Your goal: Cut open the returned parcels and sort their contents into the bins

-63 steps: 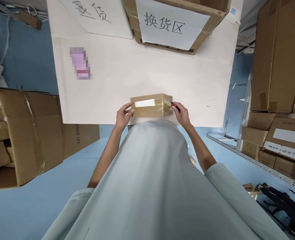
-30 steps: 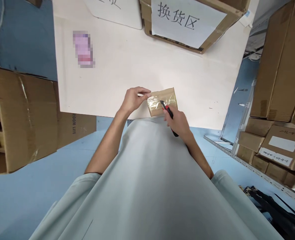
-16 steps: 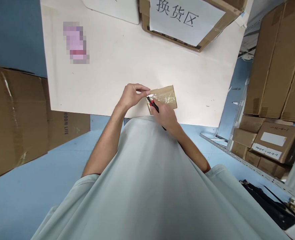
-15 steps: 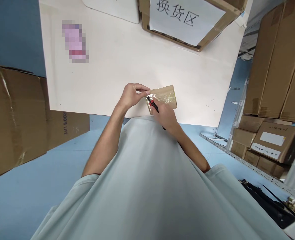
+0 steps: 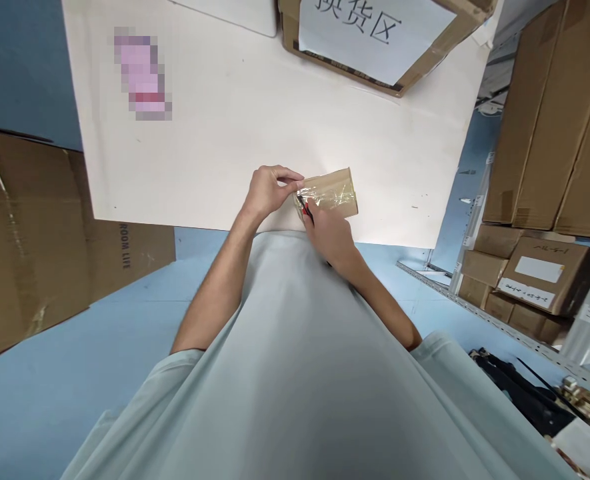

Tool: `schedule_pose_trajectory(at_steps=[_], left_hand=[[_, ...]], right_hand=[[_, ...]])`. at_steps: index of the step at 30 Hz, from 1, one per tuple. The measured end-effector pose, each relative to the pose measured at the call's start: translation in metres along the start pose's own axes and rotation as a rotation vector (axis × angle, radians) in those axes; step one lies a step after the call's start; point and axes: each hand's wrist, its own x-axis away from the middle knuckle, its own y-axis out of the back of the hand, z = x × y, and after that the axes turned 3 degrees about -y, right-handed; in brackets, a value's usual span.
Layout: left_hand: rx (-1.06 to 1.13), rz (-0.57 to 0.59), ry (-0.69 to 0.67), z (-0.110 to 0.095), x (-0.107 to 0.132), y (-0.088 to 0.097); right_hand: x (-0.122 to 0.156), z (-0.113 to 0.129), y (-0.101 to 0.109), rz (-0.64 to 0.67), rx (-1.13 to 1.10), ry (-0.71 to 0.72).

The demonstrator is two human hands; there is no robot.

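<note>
A small brown cardboard box [image 5: 331, 187], its upper face partly covered in shiny clear tape, lies slightly askew near the table's front edge. My left hand [image 5: 269, 192] is at the box's upper left corner, thumb and fingertips pinched together on the edge there. In my right hand [image 5: 333, 233] is a black-and-red utility knife [image 5: 305, 207], its front end against the left part of the box. My fist covers most of the handle, and the blade itself is too small to make out.
On the white table [image 5: 199, 133] lie a blurred-out pink item [image 5: 142, 73] and, at the back, a carton [image 5: 289, 33] with a paper sign. A large carton [image 5: 29, 247] stands left of the table. Boxes [image 5: 537, 273] fill a rack on the right.
The knife's front end has shifted slightly, and my right hand now covers more of it. My left hand keeps its pinch at the corner. The whole view has shifted a little.
</note>
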Motion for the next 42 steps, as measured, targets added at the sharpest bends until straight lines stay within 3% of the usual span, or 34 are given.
schedule_pose_trajectory(at_steps=[7, 12, 15, 23, 31, 42], left_hand=[[0.002, -0.020, -0.004, 0.007, 0.006, -0.006], [-0.015, -0.055, -0.025, 0.006, 0.006, -0.007], [-0.017, -0.044, -0.029, 0.005, 0.005, -0.006], [-0.012, -0.056, -0.021, 0.001, 0.012, -0.007], [-0.019, -0.053, 0.017, -0.003, 0.015, -0.005], [-0.015, -0.061, 0.028, -0.006, 0.017, -0.007]], right_hand=[[0.020, -0.014, -0.015, -0.012, -0.043, -0.007], [0.026, -0.023, -0.035, 0.071, -0.009, 0.128], [0.030, -0.031, -0.039, 0.037, -0.049, 0.182], [0.032, -0.046, -0.015, -0.088, -0.181, 0.081], [0.005, -0.022, -0.005, -0.047, -0.186, 0.067], [0.005, -0.015, -0.012, -0.077, -0.134, 0.037]])
